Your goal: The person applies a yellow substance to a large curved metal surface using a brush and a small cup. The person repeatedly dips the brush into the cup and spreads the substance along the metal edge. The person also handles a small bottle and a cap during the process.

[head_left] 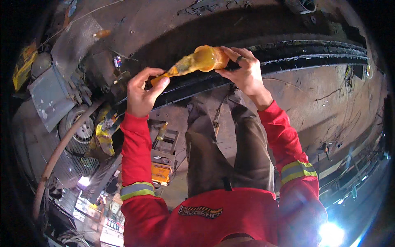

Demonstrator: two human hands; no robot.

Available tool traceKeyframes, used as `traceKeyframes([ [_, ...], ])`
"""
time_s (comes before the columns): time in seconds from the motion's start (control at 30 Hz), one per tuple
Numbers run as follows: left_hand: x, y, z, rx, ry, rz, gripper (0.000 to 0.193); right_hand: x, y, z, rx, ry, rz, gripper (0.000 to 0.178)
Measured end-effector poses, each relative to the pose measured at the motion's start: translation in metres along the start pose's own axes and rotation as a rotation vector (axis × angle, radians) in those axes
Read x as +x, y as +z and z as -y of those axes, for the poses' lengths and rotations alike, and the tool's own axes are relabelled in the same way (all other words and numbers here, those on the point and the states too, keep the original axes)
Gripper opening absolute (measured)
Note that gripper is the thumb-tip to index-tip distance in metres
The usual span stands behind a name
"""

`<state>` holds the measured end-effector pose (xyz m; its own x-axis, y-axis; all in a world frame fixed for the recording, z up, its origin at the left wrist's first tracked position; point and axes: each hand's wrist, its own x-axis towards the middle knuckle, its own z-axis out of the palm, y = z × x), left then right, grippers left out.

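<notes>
My left hand pinches a narrow orange tip between thumb and fingers. The tip belongs to, or touches, a mottled yellow smeared piece that widens toward the right. At its other end my right hand, with a dark ring on one finger, grips a rounded orange-tan end coated in glossy yellow. Whether this is one piece or two pressed together I cannot tell. Both hands hold it up in front of a long dark metal beam.
Rusty metal floor plate spreads to the right. At the left are a wheel, a grey metal sheet and a curved brown pipe. A cart with a yellow box stands by my legs. A bright lamp shines at lower right.
</notes>
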<state>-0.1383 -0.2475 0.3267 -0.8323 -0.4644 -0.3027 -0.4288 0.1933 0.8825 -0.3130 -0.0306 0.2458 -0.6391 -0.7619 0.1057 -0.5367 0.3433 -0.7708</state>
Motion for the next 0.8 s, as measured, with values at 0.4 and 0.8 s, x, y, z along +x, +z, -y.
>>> traceKeyframes([
  [0.4, -0.043, -0.075, 0.052, -0.163, -0.062, 0.063, 0.02, -0.005, 0.063, 0.077, 0.112, 0.185, -0.093, 0.059],
  [0.8, -0.1, -0.153, 0.089, -0.182, -0.103, -0.192, 0.02, 0.042, 0.057, 0.062, 0.207, 0.344, -0.318, 0.052],
])
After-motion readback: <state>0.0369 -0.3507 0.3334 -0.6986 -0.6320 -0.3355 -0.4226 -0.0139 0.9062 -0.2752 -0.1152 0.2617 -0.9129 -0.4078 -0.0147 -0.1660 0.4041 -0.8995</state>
